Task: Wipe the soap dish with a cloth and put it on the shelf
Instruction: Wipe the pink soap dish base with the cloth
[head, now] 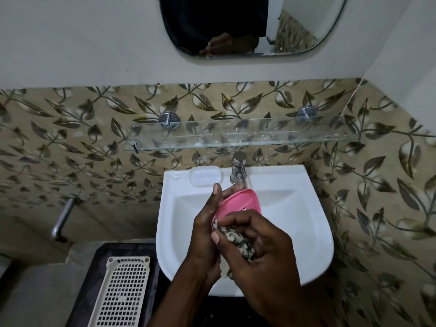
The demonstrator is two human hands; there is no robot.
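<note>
A pink soap dish [240, 202] is held tilted over the white basin [306, 223], with my left hand [204, 230] gripping its left edge. My right hand [257, 246] presses a bunched patterned cloth [238, 240] against the dish's near end. A clear glass shelf [236, 135] on chrome brackets runs along the tiled wall above the basin. A translucent white lid [206, 176] lies on the basin's back ledge, left of the tap.
A chrome tap [238, 169] stands at the basin's back, just behind the dish. A mirror [236, 24] hangs above the shelf. Lower left are a cream perforated basket [122, 293] on a dark surface and a chrome wall pipe [61, 219].
</note>
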